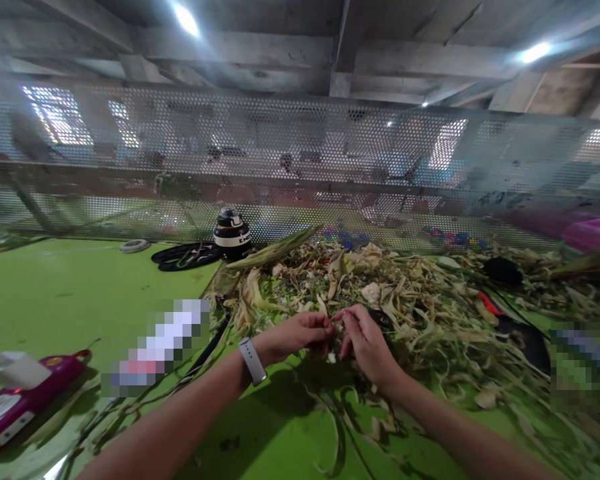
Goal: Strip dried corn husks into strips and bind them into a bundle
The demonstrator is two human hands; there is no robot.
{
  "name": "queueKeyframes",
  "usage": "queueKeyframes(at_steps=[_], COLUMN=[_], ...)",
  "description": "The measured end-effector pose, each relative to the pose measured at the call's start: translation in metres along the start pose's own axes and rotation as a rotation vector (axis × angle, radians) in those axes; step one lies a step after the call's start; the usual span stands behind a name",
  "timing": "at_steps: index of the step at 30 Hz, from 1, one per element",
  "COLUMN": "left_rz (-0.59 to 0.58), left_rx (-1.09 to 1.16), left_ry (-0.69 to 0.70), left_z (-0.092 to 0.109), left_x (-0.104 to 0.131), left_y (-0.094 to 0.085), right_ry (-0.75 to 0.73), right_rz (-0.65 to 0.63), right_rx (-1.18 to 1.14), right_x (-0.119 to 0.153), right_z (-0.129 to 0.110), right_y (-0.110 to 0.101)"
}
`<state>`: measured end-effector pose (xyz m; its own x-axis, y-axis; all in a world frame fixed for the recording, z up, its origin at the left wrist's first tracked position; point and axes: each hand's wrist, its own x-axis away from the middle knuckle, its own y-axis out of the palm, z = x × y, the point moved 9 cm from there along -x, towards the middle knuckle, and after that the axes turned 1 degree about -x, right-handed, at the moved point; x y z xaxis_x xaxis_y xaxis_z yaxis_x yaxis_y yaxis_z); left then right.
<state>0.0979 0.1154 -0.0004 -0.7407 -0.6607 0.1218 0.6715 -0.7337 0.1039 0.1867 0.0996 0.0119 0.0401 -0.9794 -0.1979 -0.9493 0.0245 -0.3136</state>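
Observation:
My left hand, with a pale watch strap on its wrist, is closed in a pinch at the middle of the green table. Facing it, my right hand has its fingers bent together, their tips nearly meeting those of the left. Whatever is between the fingertips is too small and blurred to name. A small whitish bit shows just below the fingers. Dry corn husks lie in a loose heap behind and to the right of both hands. Loose husk strips hang and curl beneath them.
A black-and-white flask stands beside a black flat fan-like item. A roll of tape lies further left. The magenta power strip with a white plug is at near left. A perforated metal screen rises along the back.

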Motion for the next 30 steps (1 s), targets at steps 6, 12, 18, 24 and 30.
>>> queueKeyframes(at_steps=[6,12,18,24,30], left_rz=[0.054,0.086,0.14,0.365,0.279], left_rx=[-0.119,-0.4,-0.606,-0.938,-1.18], left_ry=[0.054,0.104,0.219,0.389,0.597], left_z=[0.015,0.018,0.027,0.044,0.049], left_x=[0.004,0.002,0.005,0.017,0.023], left_y=[-0.007,-0.007,-0.004,0.002,0.021], right_ry=[-0.057,-0.052,-0.118,-0.066,-0.013], right_rz=[0.085,0.025,0.024,0.082,0.102], right_rx=[0.099,0.029,0.056,0.01,-0.105], right_x=[0.0,0.001,0.001,-0.006,-0.013], right_z=[-0.003,0.0,-0.007,0.007,0.014], right_y=[-0.009,-0.003,-0.003,-0.009,-0.012])
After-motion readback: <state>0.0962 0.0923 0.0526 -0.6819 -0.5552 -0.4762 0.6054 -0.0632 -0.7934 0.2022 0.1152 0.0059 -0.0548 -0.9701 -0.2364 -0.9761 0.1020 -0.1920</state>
